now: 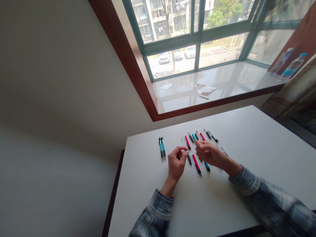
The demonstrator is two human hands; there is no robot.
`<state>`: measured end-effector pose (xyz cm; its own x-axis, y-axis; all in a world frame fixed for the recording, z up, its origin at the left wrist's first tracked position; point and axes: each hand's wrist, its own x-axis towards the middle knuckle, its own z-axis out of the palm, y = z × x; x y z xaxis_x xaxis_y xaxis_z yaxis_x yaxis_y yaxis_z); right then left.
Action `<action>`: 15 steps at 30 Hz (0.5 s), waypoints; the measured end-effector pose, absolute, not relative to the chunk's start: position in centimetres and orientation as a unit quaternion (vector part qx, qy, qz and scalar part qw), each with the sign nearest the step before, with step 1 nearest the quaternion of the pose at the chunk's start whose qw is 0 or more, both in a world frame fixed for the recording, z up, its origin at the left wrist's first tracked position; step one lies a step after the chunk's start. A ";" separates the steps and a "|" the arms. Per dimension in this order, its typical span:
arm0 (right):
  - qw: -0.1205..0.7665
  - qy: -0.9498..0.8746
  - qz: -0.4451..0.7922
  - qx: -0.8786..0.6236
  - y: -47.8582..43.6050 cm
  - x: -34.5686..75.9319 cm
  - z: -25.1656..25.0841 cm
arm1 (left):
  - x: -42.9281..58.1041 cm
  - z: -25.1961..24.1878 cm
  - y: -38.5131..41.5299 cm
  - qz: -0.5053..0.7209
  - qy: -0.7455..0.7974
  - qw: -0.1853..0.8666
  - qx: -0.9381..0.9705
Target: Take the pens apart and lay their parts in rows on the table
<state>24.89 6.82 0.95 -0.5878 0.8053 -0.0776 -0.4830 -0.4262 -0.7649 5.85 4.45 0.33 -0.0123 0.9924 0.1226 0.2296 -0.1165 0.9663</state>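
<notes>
My left hand (176,162) is curled over the table, thumb and forefinger nearly meeting; whatever it pinches is too small to make out. Close by on the right, my right hand (208,153) is closed, its thumb pressed to the fingers, and its contents are hidden. Pen parts lie beneath and around both hands: a pink pen barrel (195,159), another pink barrel (187,141), a black piece (189,159), a teal barrel (206,167) and several thin refills. Left of my left hand, two teal-and-black pens (162,147) lie side by side.
The white table (197,204) meets the wall at its left and far sides. Beyond it is a window sill with a crumpled white cloth (204,90), a sheet of paper (166,86) and a plastic bottle (295,65). A curtain (281,102) hangs at the right.
</notes>
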 end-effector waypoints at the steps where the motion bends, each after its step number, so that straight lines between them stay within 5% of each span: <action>1: 0.395 -0.362 0.813 -0.225 6.8 24.9 0.9 | 5.9 0.3 4.5 0.474 0.529 0.403 0.577; 10: 0.395 -0.372 0.801 -0.253 7.0 24.7 1.1 | 5.9 -0.1 5.0 0.481 0.538 0.418 0.552; 15: 0.401 -0.506 0.693 -0.321 6.7 24.2 0.8 | 6.0 -0.2 5.1 0.485 0.526 0.456 0.529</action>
